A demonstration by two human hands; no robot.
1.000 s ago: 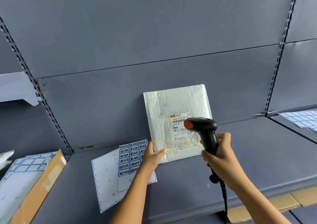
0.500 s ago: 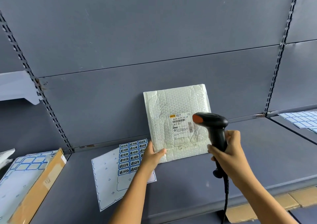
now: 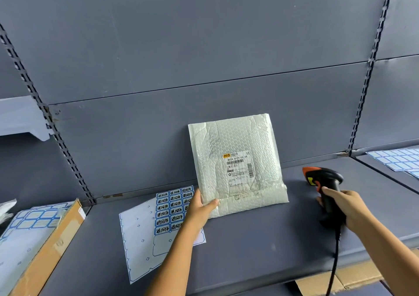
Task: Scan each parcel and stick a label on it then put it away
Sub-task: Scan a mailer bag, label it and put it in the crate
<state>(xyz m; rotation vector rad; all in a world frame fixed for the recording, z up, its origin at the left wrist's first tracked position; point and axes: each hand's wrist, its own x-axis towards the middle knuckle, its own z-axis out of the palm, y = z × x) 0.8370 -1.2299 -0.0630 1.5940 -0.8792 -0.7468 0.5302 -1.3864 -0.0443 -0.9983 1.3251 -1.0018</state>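
Grey metal shelf (image 3: 249, 239), flat and matt, backed by a panel with slotted uprights. On it stands the parcel (image 3: 235, 141), a squarish white bubble mailer, dimpled, glossy and creased under clear tape. Its lower edge rests on the shelf and its top leans on the back panel. It is judged light, soft and rather slippery. Lifted by one corner alone it would probably sag, so a hold along a side edge, thumb in front, should serve best.

Just left of the parcel lies the sticker sheet (image 3: 145, 239), thin paper, with its remaining blue-bordered labels nearest the parcel. Right of the parcel, apart from it, is the barcode scanner (image 3: 326, 180), black plastic with an orange nose and a trailing cable.

The left hand (image 3: 199, 207) pinches the parcel's lower left corner. The right hand (image 3: 347, 207) has its fingers curled round the scanner's handle. The shipping label (image 3: 239, 171), smooth printed paper, sits low on the parcel's front.
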